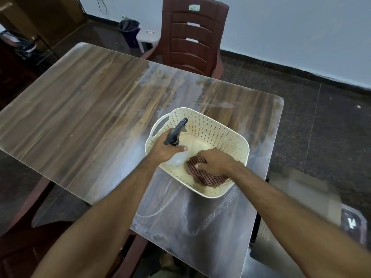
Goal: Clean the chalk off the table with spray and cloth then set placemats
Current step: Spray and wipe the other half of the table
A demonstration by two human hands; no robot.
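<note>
A cream perforated basket (220, 129) stands on the right part of the wooden table (80, 101). My left hand (164, 150) grips the neck of a clear spray bottle with a dark trigger head (176, 130) at the basket's left rim. Inside the basket, my right hand (216, 162) is closed on a brown checked cloth (206, 178). White chalk smears (180, 213) cover the table's near right part and also lie beyond the basket. No placemats are in view.
A brown plastic chair (192, 37) stands at the table's far side. A dark bin (129, 31) and a white stool (147, 36) sit by the far wall. Another chair's edge (24, 207) shows at the near left. A grey surface (301, 197) lies to the right.
</note>
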